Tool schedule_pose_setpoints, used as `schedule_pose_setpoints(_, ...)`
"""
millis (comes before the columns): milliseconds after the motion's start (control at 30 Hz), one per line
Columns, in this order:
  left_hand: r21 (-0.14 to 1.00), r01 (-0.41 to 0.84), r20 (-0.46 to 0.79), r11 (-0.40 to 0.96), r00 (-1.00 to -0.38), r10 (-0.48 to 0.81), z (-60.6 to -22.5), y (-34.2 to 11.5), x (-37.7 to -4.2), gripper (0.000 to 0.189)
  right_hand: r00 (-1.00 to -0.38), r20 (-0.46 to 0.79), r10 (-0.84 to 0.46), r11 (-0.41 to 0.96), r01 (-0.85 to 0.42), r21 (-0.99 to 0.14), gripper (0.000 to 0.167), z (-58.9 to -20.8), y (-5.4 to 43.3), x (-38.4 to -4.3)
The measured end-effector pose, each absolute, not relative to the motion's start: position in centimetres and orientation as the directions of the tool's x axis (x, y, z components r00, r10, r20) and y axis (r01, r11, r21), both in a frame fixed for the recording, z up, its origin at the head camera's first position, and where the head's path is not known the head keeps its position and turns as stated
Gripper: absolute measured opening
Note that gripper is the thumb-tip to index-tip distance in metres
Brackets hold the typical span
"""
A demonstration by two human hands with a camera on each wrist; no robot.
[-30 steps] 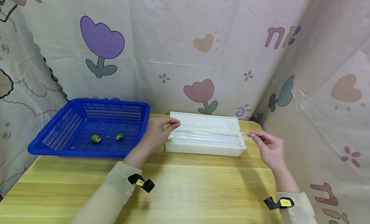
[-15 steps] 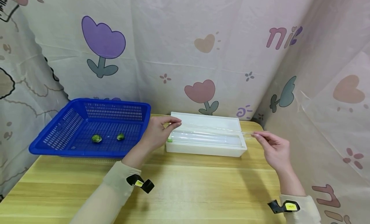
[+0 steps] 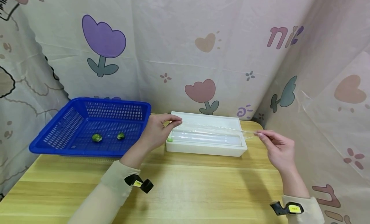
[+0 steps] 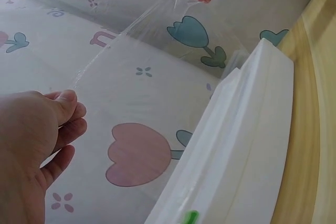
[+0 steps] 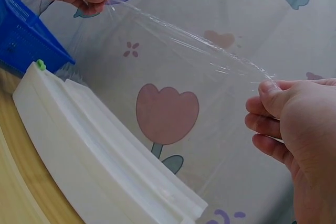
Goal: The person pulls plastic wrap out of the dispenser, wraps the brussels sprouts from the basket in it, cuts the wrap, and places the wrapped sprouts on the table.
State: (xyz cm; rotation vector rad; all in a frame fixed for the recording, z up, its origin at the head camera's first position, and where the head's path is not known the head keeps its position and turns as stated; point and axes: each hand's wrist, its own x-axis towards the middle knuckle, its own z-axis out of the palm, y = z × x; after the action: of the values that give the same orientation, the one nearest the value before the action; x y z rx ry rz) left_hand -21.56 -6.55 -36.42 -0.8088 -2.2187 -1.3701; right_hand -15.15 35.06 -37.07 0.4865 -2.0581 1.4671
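A clear sheet of cling film [image 5: 194, 38] stretches between both hands above a white dispenser box [image 3: 206, 149]. My left hand [image 3: 157, 129] pinches one corner of the film between thumb and forefinger, over the box's left end. Past the box's right end, my right hand [image 3: 278, 148] pinches the other corner. In the left wrist view the film's edge runs taut from one hand to the other. Inside the box lies a roll of film [image 3: 205, 139], with the white lid [image 3: 211, 118] raised behind it. A small green piece [image 3: 170, 140] shows at the box's left end.
Left of the box stands a blue plastic basket [image 3: 89, 152] holding two small green Brussels sprouts [image 3: 96, 138]. Everything rests on a wooden table [image 3: 188, 188]. A patterned curtain [image 3: 162, 41] hangs right behind the table and along its right side.
My right hand has moved right and slightly down, away from the box, drawing the film's corner along and stretching it wider. My left hand has stayed almost in place.
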Motion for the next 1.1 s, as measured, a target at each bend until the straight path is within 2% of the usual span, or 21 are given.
schedule_pose_setpoints(200,0.645,0.685,0.637,0.338,-0.727,0.257,-35.9,-6.6,-21.5,0.008,-0.710,0.705,-0.005,0.209,-0.690,-0.693,0.016,-37.0,35.2,-15.2)
schedule_pose_setpoints(367,0.641,0.691,0.644,0.335,-0.721,0.255,-35.4,-6.6,-21.2,0.008,-0.685,0.729,-0.011,0.169,-0.719,-0.674,0.017,-36.6,35.1,-15.1)
schedule_pose_setpoints(767,0.616,0.727,0.676,0.304,-0.686,0.268,-34.2,-6.7,-20.6,0.010,-0.686,0.728,0.017,0.218,-0.708,-0.672,0.018,-35.6,35.3,-14.4)
schedule_pose_setpoints(1100,0.574,0.770,0.725,0.278,-0.636,0.263,-33.3,-6.7,-20.1,0.013,-0.658,0.752,0.036,0.158,-0.739,-0.655,0.018,-34.7,35.1,-13.6)
